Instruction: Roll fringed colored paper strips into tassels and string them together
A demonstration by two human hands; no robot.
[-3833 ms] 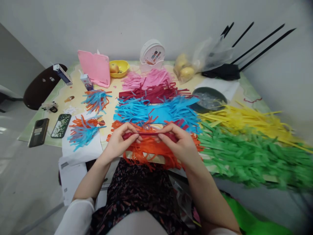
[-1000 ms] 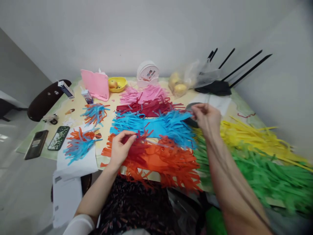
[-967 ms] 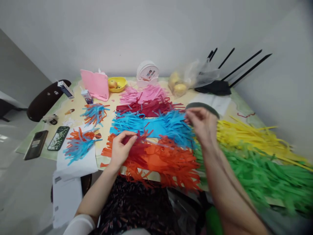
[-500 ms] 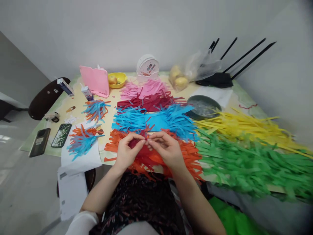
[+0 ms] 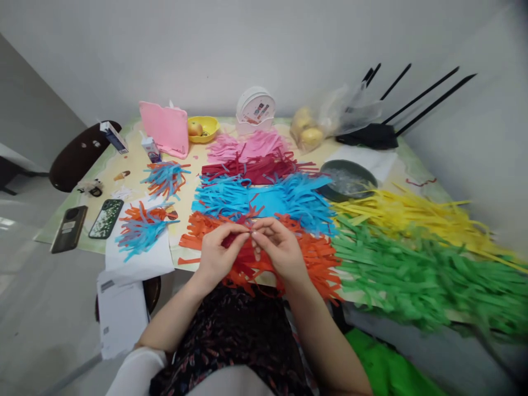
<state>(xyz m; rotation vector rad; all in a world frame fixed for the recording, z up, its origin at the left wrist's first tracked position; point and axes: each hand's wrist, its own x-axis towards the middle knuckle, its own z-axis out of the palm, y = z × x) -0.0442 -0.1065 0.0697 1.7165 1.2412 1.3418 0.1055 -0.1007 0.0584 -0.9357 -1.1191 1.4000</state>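
Near the front edge of the table my left hand [image 5: 218, 252] and my right hand [image 5: 283, 252] meet at the fingertips. Both are closed in a pinch on a piece of dark red fringed paper [image 5: 248, 259], whose strips show behind and below the fingers. The exact spot being pinched is too small to make out. Under my hands lies orange fringed paper [image 5: 322, 258]. Just beyond it are blue fringed paper [image 5: 266, 202], a dark red fringed stack [image 5: 264, 171] and pink fringed paper [image 5: 266, 144].
Two blue-and-orange tassels [image 5: 144, 231] lie at left, near two phones [image 5: 106, 219]. Green [image 5: 396, 269] and yellow fringed paper [image 5: 416, 212] spread at right. Behind stand a dark bowl [image 5: 371, 190], a bag of yellow fruit [image 5: 310, 136], a black router [image 5: 371, 137] and a pink tablet case [image 5: 165, 129].
The view has shifted slightly, so most things sit a little further right and higher. My hands stay together on the dark red paper, with small finger movements.
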